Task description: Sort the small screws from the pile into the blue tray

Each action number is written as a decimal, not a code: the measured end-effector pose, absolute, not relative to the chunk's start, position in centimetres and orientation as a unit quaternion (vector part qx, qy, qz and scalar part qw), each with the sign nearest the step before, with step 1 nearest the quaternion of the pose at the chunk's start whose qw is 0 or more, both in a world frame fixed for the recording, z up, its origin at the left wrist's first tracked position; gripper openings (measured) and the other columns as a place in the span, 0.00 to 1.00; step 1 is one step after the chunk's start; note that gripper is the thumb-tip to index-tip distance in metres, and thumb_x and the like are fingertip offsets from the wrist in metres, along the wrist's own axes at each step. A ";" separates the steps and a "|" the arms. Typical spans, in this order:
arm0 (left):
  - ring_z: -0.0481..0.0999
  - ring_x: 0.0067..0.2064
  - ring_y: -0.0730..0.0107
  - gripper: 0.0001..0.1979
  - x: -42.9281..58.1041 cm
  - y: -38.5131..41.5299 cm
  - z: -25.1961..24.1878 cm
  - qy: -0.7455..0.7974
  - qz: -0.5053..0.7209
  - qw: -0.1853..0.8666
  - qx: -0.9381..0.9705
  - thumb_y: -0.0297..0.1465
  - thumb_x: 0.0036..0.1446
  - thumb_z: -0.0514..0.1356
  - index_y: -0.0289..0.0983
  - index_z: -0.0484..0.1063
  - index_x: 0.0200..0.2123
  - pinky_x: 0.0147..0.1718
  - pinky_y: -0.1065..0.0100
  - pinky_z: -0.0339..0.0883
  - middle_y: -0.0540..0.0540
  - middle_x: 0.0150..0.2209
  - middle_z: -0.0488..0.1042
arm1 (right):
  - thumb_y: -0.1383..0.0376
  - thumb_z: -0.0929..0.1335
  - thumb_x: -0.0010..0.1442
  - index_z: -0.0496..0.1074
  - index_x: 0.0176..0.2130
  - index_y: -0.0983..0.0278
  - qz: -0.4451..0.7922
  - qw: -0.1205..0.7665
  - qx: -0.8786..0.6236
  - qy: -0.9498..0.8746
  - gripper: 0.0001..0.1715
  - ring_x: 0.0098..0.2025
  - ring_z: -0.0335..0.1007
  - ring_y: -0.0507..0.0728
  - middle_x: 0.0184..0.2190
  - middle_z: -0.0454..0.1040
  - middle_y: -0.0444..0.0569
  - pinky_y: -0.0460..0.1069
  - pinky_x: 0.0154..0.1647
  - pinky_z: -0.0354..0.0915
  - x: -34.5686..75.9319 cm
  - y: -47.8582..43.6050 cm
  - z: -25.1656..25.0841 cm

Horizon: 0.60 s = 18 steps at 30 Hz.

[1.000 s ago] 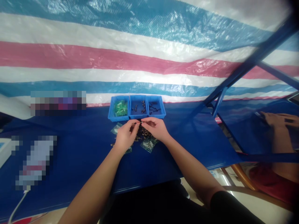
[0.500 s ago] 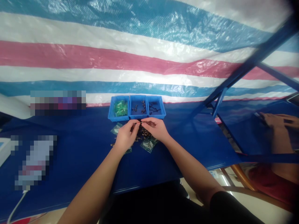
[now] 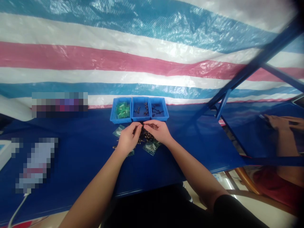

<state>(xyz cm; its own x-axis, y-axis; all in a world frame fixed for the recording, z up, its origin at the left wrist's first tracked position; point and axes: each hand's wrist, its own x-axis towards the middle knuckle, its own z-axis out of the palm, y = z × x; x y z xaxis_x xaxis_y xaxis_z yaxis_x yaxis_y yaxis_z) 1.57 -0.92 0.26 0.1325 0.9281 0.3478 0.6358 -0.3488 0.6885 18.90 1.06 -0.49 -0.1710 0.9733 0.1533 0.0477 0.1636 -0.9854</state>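
Observation:
My left hand (image 3: 128, 136) and my right hand (image 3: 159, 130) meet fingertip to fingertip over a pile of small brass and dark metal parts (image 3: 148, 136). Both are pinched closed on something too small to make out. Just beyond them stand three joined blue bins: the left bin (image 3: 112, 114) holds green packets (image 3: 123, 110), the middle bin (image 3: 140, 119) small metal pieces (image 3: 145, 108), the right bin (image 3: 166, 112) thin dark screws (image 3: 157, 110). Clear bags of parts lie beside my hands, one at the right (image 3: 151, 147) and one at the left (image 3: 118, 130).
A blue table (image 3: 83, 158) carries a blurred-out object with a white cable (image 3: 17, 205) at the left. A blue metal frame (image 3: 223, 104) rises at the right. Beyond it, another person's hands (image 3: 282, 122) rest near a wooden chair (image 3: 248, 180). Striped sheeting (image 3: 118, 60) hangs behind.

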 end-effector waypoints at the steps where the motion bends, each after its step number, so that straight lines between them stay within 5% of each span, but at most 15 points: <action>1: 0.74 0.29 0.71 0.12 1.6 -0.9 0.2 0.538 0.381 0.193 0.727 0.38 0.66 0.52 0.39 0.72 0.43 0.30 0.72 0.63 0.50 0.28 0.75 | 0.55 0.72 0.55 0.78 0.42 0.62 0.482 0.477 -0.432 -0.594 0.18 0.36 0.76 0.55 0.36 0.80 0.50 0.50 0.39 0.72 18.9 1.1 -0.5; 18: 0.73 0.26 0.74 0.12 1.7 -0.9 -0.1 0.549 0.395 0.172 0.716 0.38 0.65 0.54 0.39 0.71 0.45 0.26 0.73 0.62 0.51 0.28 0.75 | 0.56 0.72 0.55 0.79 0.42 0.62 0.476 0.491 -0.423 -0.595 0.16 0.36 0.76 0.55 0.36 0.80 0.50 0.50 0.41 0.72 18.9 1.1 -0.6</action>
<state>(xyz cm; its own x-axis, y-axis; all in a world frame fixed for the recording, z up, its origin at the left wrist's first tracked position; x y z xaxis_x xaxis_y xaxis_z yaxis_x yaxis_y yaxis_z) 1.70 -0.85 -0.10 0.0848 0.9224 0.3768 0.6497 -0.3379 0.6809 18.91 1.13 -0.62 -0.1612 0.9699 0.1823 0.0366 0.1905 -0.9810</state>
